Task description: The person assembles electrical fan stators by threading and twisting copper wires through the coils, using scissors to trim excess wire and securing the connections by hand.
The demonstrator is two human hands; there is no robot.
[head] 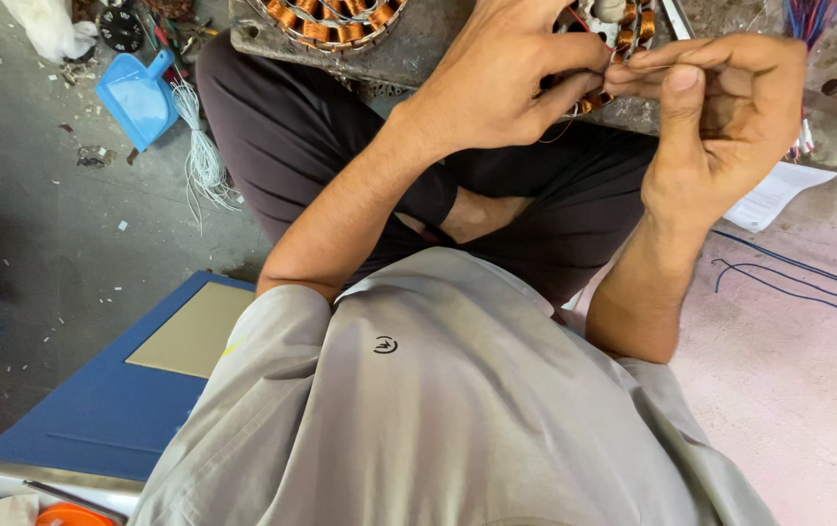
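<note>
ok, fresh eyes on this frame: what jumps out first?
Top centre, the left hand and right hand meet fingertip to fingertip, pinching what looks like a thin wire over a copper-wound stator on a worn bench. A second copper-wound stator sits at the bench's top left edge. On the floor at upper left lies a blue dustpan beside a white wire bundle.

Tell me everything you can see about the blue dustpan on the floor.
The blue dustpan looks like plastic, with a flat square scoop and a short handle pointing up and to the right. It lies flat on the grey concrete floor, hollow side up, apparently empty. A bundle of white cords lies right beside its handle; small scraps are scattered around. No hand touches it.
</note>
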